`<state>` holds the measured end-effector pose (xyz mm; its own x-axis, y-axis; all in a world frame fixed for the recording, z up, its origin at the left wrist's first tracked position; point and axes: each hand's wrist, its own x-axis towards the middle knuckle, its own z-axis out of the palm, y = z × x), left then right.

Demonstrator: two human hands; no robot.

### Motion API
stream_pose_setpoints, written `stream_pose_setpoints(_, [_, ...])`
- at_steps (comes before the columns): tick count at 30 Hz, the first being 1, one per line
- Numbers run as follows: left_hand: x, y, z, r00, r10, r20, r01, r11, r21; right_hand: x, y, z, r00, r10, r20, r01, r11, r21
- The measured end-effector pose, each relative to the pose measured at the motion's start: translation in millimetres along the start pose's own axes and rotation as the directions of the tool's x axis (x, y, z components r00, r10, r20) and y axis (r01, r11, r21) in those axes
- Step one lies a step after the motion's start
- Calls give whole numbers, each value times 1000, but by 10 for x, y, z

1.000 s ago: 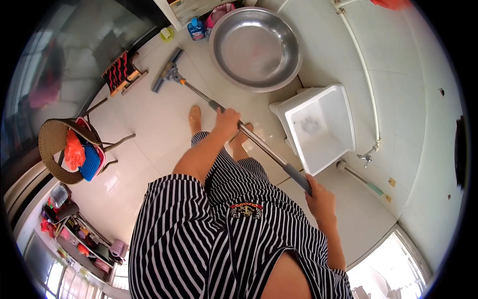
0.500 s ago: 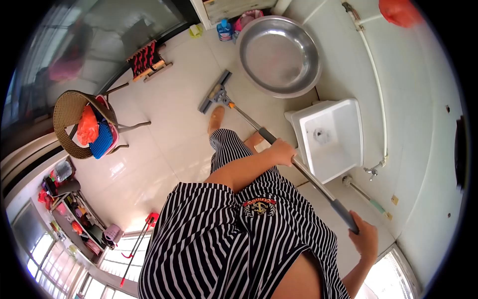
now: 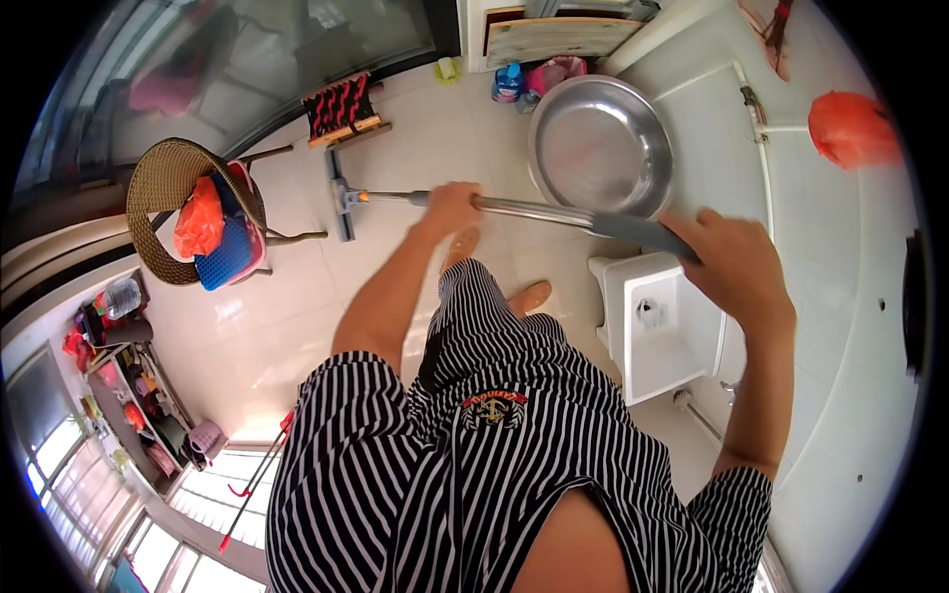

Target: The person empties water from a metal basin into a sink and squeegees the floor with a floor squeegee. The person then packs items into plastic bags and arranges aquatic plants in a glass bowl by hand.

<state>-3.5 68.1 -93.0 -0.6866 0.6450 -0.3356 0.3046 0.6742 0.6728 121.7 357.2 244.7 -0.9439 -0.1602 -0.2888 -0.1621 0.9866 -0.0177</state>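
Observation:
I hold a long-handled mop in both hands. My left hand is wrapped round the grey sleeve low on the pole. My right hand closes on the grey grip at the upper end. The flat grey mop head lies on the pale tiled floor, just below a small folding stool with red and black webbing. Between my hands, the pole passes across the lower edge of a large metal basin in the view.
A wicker chair with a red bag and blue cloth stands left. To the right are a white sink and a wall pipe. A blue bottle sits by the basin. Red-ended poles lean at lower left.
The mop head has swept left, away from my foot to beside the folding stool. Both hands have moved up in view with the pole, which now lies nearly level. My view has shifted slightly.

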Motion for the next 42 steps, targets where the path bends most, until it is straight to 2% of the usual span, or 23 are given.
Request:
stream_pose_setpoints(2, [6,-314,-476,991,-116,61,114,993,34,485,-181,-15,997,-63,-33,63,998,3])
stream_pose_setpoints(4, [32,-659,-790,985,-151,86,142,985,101,855,-368,2,987,-149,-65,149,989,-11])
stream_pose_setpoints(6, [95,-922,-1002,959,-252,130,241,966,93,1130,-547,7,985,-154,-72,153,988,-10])
stream_pose_setpoints(8, [196,-1095,-1131,954,-262,146,252,964,82,1340,-669,16,985,-154,-78,154,988,-8])
stream_pose_setpoints(10, [286,-1160,-1245,950,-265,167,256,964,74,1474,-741,-7,992,-115,44,115,993,2])
stream_pose_setpoints(13, [473,-1108,-1334,896,-275,349,265,961,76,1506,-760,-40,989,-69,130,58,994,87])
stream_pose_setpoints(14, [512,-1089,-1283,895,-269,355,262,963,70,1487,-757,-58,988,-64,137,53,995,84])
stream_pose_setpoints(16, [554,-1020,-1156,941,-154,301,121,984,128,1389,-725,-109,994,-9,112,-13,981,196])
stream_pose_setpoints(17, [573,-956,-1080,942,-140,303,103,986,134,1331,-695,-153,993,-10,114,-13,981,195])
stream_pose_setpoints(18, [554,-825,-980,943,-126,308,85,986,140,1222,-646,-209,978,85,192,-124,972,202])
stream_pose_setpoints(20, [459,-571,-635,984,48,171,-71,989,132,927,-531,-278,919,247,308,-310,934,177])
stream_pose_setpoints(21, [404,-389,-507,983,59,176,-76,993,92,750,-472,-320,883,315,348,-384,911,150])
stream_pose_setpoints(23, [223,-7,-303,982,101,161,-107,994,26,413,-387,-434,863,345,370,-390,919,53])
stream_pose_setpoints(26, [-69,420,-162,972,182,151,-168,981,-102,18,-420,-640,880,396,262,-430,899,83])
stream_pose_setpoints(29, [-234,485,-53,974,140,181,-115,984,-138,-28,-544,-711,847,444,291,-473,880,34])
stream_pose_setpoints(30, [-243,454,-36,974,142,179,-118,983,-138,-9,-569,-702,848,445,289,-474,880,33])
stream_pose_setpoints(32, [-297,358,-23,996,71,52,-64,988,-138,75,-597,-660,917,333,220,-336,942,-27])
stream_pose_setpoints(33, [-318,291,-43,996,70,53,-62,988,-141,129,-623,-627,916,332,223,-334,942,-29])
stream_pose_setpoints(35, [-267,94,-135,991,39,-126,-50,995,-88,261,-659,-525,956,258,143,-258,966,-19])
stream_pose_setpoints(38, [-206,-308,-328,972,34,-232,-36,999,-5,494,-859,-416,977,180,115,-173,982,-72])
stream_pose_setpoints(40, [-174,-543,-577,981,71,-180,-69,997,18,562,-984,-281,971,186,149,-181,982,-48])
stream_pose_setpoints(42, [-61,-864,-694,994,100,-41,-97,993,66,615,-1134,-123,961,169,219,-176,984,14])
